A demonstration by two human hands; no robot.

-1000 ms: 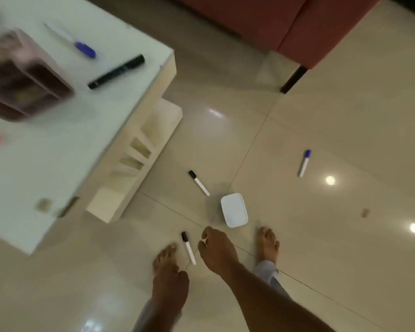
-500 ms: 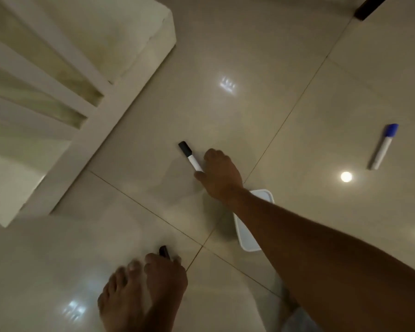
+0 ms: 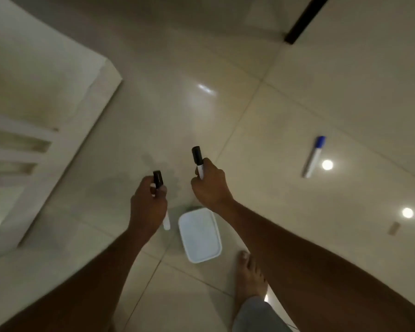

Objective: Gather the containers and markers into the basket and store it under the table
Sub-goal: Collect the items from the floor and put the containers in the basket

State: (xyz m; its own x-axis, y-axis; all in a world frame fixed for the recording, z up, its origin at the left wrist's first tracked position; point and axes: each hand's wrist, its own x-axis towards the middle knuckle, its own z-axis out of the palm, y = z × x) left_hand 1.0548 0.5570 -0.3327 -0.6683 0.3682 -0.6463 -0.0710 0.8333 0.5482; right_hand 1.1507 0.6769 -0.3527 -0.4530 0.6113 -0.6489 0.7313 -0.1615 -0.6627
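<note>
A glossy cream tiled floor fills the head view, with ceiling lights mirrored on it at the right. The white table stands along the floor's left side, its slatted lower part blurred. A dark furniture leg crosses the far right corner.

Two bare forearms reach in from the near edge. The left hand is curled round a black-capped marker, cap pointing away from the person and the white barrel end showing below the palm. The right hand, apart from the left, grips a second black-capped marker in a closed fist, its cap standing clear above the knuckles.

A white rectangular container lies on the floor between and just under the two wrists, close to where the tile seams cross. A bare foot rests just beside its near right corner, a grey trouser hem behind it.

A blue-capped marker lies alone on the right-hand tile, well apart from both hands, cap pointing away. A small tan scrap sits nearer the floor's right edge; what it is cannot be told.
</note>
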